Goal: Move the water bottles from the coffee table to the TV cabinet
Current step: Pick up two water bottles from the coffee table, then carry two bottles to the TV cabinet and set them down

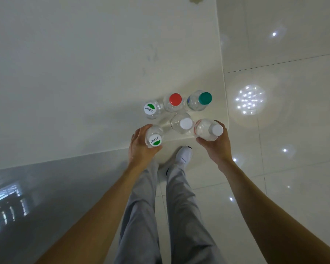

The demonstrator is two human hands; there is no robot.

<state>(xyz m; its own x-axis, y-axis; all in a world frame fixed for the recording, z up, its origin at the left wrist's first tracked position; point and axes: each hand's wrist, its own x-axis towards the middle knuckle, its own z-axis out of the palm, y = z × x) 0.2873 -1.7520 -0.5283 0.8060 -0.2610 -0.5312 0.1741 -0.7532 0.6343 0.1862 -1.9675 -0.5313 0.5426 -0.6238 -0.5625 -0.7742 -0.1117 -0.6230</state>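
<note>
Several clear water bottles stand bunched at the near right corner of the white coffee table (84,73), seen from above. My left hand (139,147) is wrapped around a bottle with a green-and-white cap (155,140) at the table's front edge. My right hand (217,145) grips a white-capped bottle (210,130) at the corner. Between them stands another white-capped bottle (183,123). Behind are a second green-and-white-capped bottle (151,109), a red-capped bottle (174,101) and a teal-capped bottle (201,101). The TV cabinet is not in view.
Glossy pale floor tiles (284,130) lie to the right of the table and under me, with bright light reflections. My grey-trousered legs and one white shoe (184,155) stand right against the table's front edge. A shiny grey panel (36,197) runs below the tabletop at left.
</note>
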